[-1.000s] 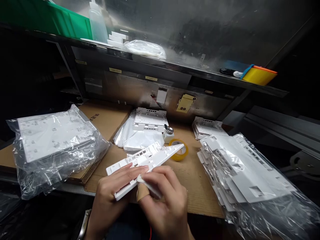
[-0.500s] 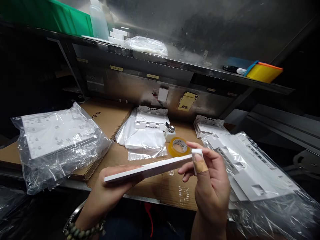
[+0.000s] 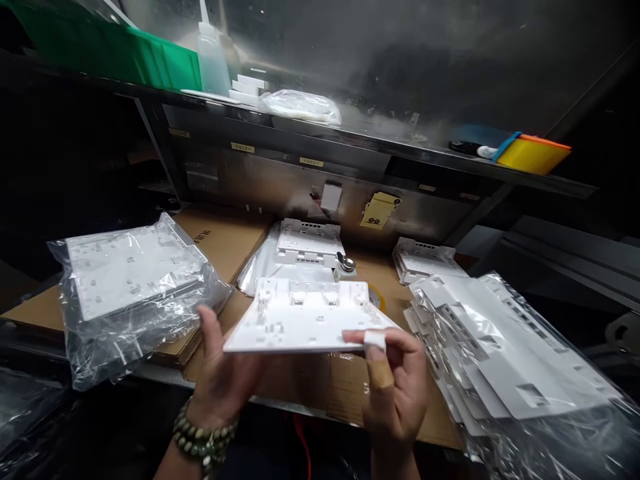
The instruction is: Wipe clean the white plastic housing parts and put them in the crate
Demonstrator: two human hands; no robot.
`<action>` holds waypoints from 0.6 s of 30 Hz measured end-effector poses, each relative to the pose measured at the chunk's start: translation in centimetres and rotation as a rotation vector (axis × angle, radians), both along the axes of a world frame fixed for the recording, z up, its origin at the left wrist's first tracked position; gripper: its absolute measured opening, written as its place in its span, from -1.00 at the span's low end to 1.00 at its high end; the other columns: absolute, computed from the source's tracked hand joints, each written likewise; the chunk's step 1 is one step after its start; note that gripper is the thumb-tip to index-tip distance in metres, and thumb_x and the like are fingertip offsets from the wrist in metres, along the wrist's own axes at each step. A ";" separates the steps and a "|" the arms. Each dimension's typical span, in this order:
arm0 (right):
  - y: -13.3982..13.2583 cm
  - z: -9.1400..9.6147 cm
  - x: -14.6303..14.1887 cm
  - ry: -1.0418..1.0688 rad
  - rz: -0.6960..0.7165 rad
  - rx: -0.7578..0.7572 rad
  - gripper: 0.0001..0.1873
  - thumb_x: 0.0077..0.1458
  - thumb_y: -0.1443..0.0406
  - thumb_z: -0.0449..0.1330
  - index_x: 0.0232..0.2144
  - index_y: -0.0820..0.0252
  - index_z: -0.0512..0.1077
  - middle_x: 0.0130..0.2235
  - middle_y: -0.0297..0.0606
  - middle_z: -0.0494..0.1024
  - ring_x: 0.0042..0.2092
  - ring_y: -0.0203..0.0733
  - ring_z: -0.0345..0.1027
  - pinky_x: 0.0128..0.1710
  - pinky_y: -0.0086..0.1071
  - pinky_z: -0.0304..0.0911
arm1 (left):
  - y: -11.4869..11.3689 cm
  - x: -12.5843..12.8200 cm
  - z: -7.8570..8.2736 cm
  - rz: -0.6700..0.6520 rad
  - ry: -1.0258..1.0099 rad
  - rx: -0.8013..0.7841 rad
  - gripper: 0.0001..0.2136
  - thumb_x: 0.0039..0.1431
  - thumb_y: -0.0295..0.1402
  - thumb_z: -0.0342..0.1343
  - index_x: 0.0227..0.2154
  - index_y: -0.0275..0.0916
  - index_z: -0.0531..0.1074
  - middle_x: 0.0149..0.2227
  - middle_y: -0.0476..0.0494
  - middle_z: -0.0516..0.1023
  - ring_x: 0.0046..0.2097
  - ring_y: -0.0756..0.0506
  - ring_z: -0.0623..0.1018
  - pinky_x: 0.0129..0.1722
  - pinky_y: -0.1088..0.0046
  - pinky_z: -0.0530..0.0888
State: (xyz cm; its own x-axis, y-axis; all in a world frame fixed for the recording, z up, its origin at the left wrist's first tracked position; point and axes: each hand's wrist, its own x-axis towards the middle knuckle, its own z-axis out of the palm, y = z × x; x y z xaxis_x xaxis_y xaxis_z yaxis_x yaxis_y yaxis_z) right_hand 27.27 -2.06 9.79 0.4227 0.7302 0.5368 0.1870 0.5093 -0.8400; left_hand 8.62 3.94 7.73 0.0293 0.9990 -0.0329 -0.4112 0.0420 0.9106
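Note:
A white plastic panel (image 3: 310, 327) with small clips and raised edges is tilted up in front of me, its inner side showing. My right hand (image 3: 397, 380) pinches its near right edge, the index finger over the top and the thumb at the front. White and tan wrapping covers that thumb. At the panel's near left corner is my left hand (image 3: 225, 377), thumb spread away and fingers blurred under the panel; whether they touch it I cannot tell. Behind the panel, a roll of tape (image 3: 377, 297) is mostly hidden.
Bagged white panels lie at left (image 3: 133, 267) and a bagged stack (image 3: 520, 353) at right. Further back are white panels (image 3: 310, 241), more panels (image 3: 425, 259) and a small metal-topped bottle (image 3: 345, 267). A metal shelf (image 3: 380, 143) crosses above, bearing a green bin (image 3: 150, 63).
The panel has turned from nearly edge-on to showing its inner face. My left thumb has come off it and spread out, while my right hand has moved left and down along its edge.

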 end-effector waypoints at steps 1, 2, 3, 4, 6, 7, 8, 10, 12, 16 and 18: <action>-0.3 -0.6 -0.2 -0.007 0.014 -0.016 -0.90 0.36 0.20 0.17 -0.10 0.02 0.40 -0.22 -0.33 0.67 -0.16 -0.24 0.59 -0.14 -0.37 0.49 | 0.3 0.0 0.3 -0.086 -0.105 -0.118 -0.21 0.35 0.20 -0.39 0.32 -0.28 0.31 0.38 -0.35 0.33 0.40 -0.42 0.27 0.32 -0.07 0.35; -0.5 -1.1 -0.4 -0.002 0.045 -0.047 -0.90 0.36 0.19 0.16 -0.10 0.01 0.40 -0.22 -0.32 0.67 -0.15 -0.22 0.59 -0.13 -0.35 0.50 | 0.6 -0.1 0.8 -0.149 -0.231 -0.240 -0.29 0.42 0.06 -0.37 0.28 -0.38 0.34 0.28 -0.45 0.45 0.35 -0.43 0.35 0.30 -0.10 0.36; -0.8 -1.5 -0.4 0.013 0.087 -0.095 -0.89 0.37 0.19 0.15 -0.10 0.01 0.40 -0.22 -0.32 0.67 -0.15 -0.21 0.59 -0.16 -0.34 0.51 | 0.8 -0.2 1.2 -0.189 -0.368 -0.357 -0.37 0.44 -0.08 -0.32 0.28 -0.43 0.34 0.21 -0.48 0.52 0.31 -0.43 0.42 0.29 -0.12 0.36; -1.1 -1.7 -0.3 0.028 0.127 -0.150 -0.89 0.37 0.19 0.14 -0.10 0.01 0.40 -0.20 -0.30 0.66 -0.18 -0.21 0.59 -0.21 -0.35 0.52 | 1.0 -0.3 1.7 -0.209 -0.481 -0.447 -0.43 0.44 -0.18 -0.28 0.29 -0.44 0.30 0.17 -0.48 0.56 0.27 -0.42 0.47 0.29 -0.13 0.36; -1.5 -1.8 0.1 0.006 0.190 -0.242 -0.89 0.37 0.23 0.14 -0.10 0.03 0.42 -0.14 -0.26 0.63 -0.25 -0.21 0.59 -0.34 -0.39 0.52 | 1.3 -0.3 2.6 -0.180 -0.576 -0.503 -0.47 0.42 -0.29 -0.22 0.33 -0.45 0.23 0.12 -0.50 0.59 0.20 -0.43 0.54 0.26 -0.17 0.39; -1.5 -1.6 0.2 -0.060 0.206 -0.251 -0.89 0.35 0.26 0.16 -0.10 0.04 0.45 -0.12 -0.24 0.62 -0.26 -0.21 0.59 -0.38 -0.40 0.52 | 1.3 -0.1 3.0 -0.161 -0.583 -0.500 -0.47 0.41 -0.29 -0.19 0.34 -0.46 0.21 0.12 -0.50 0.59 0.17 -0.44 0.56 0.24 -0.18 0.40; -1.6 -1.3 0.2 -0.159 0.208 -0.223 -0.88 0.31 0.29 0.20 -0.12 0.04 0.49 -0.11 -0.23 0.60 -0.24 -0.19 0.59 -0.37 -0.40 0.52 | 1.2 0.1 3.3 -0.147 -0.605 -0.501 -0.46 0.40 -0.28 -0.14 0.35 -0.45 0.20 0.11 -0.50 0.60 0.15 -0.45 0.58 0.24 -0.18 0.41; -1.5 -0.6 -0.5 -0.374 0.185 -0.100 -0.82 0.23 0.37 0.28 -0.13 0.04 0.55 -0.14 -0.22 0.58 -0.17 -0.16 0.56 -0.26 -0.37 0.52 | 0.8 0.9 4.0 -0.143 -0.663 -0.489 -0.43 0.38 -0.24 -0.08 0.36 -0.44 0.18 0.11 -0.50 0.60 0.13 -0.46 0.59 0.22 -0.19 0.42; -1.4 0.2 -1.9 -0.504 0.181 0.016 -0.76 0.19 0.43 0.29 -0.11 0.06 0.58 -0.19 -0.22 0.56 -0.16 -0.16 0.52 -0.19 -0.34 0.51 | 0.3 1.8 4.6 -0.170 -0.718 -0.441 -0.43 0.39 -0.23 -0.06 0.37 -0.40 0.18 0.12 -0.48 0.60 0.12 -0.45 0.60 0.22 -0.18 0.43; -1.2 1.0 -4.4 -0.606 0.244 0.117 -0.75 0.17 0.47 0.28 -0.10 0.16 0.56 -0.25 -0.19 0.56 -0.25 -0.18 0.46 -0.26 -0.31 0.47 | -0.4 2.7 5.1 -0.164 -0.703 -0.305 -0.44 0.39 -0.27 0.00 0.40 -0.23 0.13 0.18 -0.38 0.57 0.11 -0.39 0.62 0.24 -0.11 0.44; -1.1 1.1 -4.6 -0.650 0.260 0.116 -0.76 0.16 0.49 0.27 -0.12 0.19 0.56 -0.27 -0.18 0.55 -0.28 -0.17 0.45 -0.29 -0.30 0.46 | -0.6 2.7 5.0 -0.096 -0.670 -0.279 -0.41 0.37 -0.30 0.07 0.42 -0.12 0.11 0.21 -0.31 0.55 0.11 -0.36 0.62 0.24 -0.07 0.45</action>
